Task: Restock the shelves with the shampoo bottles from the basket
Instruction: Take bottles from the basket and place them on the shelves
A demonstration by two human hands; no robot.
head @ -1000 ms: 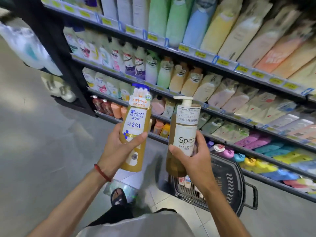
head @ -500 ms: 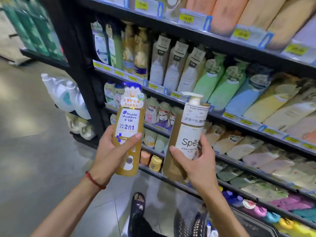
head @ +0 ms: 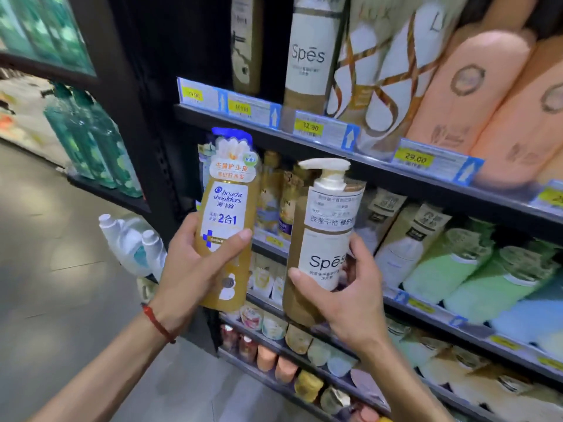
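My left hand [head: 195, 269] grips a golden Head & Shoulders bottle [head: 227, 208] with a blue cap, held upright in front of the shelves. My right hand [head: 350, 287] grips a tan Spes pump bottle [head: 323, 239] with a white pump head, also upright, just right of the first bottle. Both bottles are at the level of the second shelf [head: 426, 175] from the top of the view. A matching Spes bottle [head: 307, 56] stands on the upper shelf above. The basket is out of view.
Shelves packed with bottles fill the right side: peach bottles [head: 475, 95] above, green bottles [head: 451, 269] to the right, small bottles [head: 274, 360] low down. A black upright post [head: 143, 117] edges the shelving. Green bottles [head: 88, 141] and white jugs [head: 131, 242] stand at the left by the grey floor.
The view has risen and closed in on the shelves. Both hands have lifted their bottles higher, toward the upper shelves. The basket and my foot have dropped out of sight.
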